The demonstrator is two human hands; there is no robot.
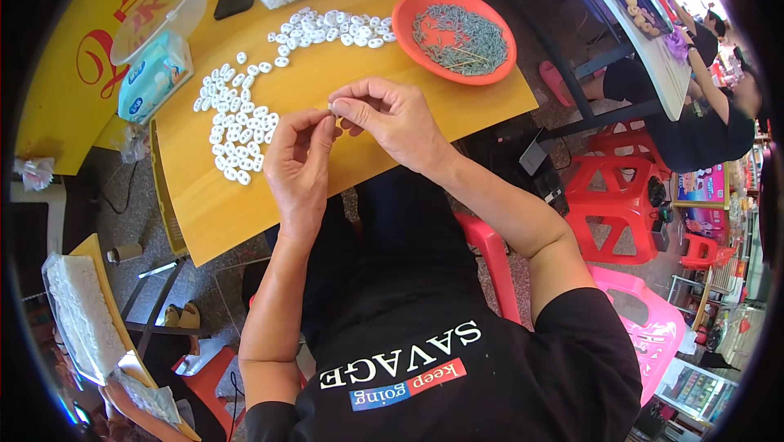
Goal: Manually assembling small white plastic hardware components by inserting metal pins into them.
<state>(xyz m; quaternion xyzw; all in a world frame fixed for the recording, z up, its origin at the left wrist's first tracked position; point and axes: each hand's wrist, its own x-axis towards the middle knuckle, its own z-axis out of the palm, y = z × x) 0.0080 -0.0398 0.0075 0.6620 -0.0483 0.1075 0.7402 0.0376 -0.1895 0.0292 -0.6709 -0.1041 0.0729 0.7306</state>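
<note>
Pinching a tiny, mostly hidden piece (pixel 332 109) between them, our left hand (pixel 300 160) and right hand (pixel 396 122) met fingertip to fingertip over the yellow surface (pixel 220 217). White two-holed ovals (pixel 235 129) lay in a loose arc beyond, while slender grey pins (pixel 467 29) sat in the orange-red bowl (pixel 405 24) at right.

Dozens of white pieces (pixel 234 131), one red bowl (pixel 483 77)
</note>
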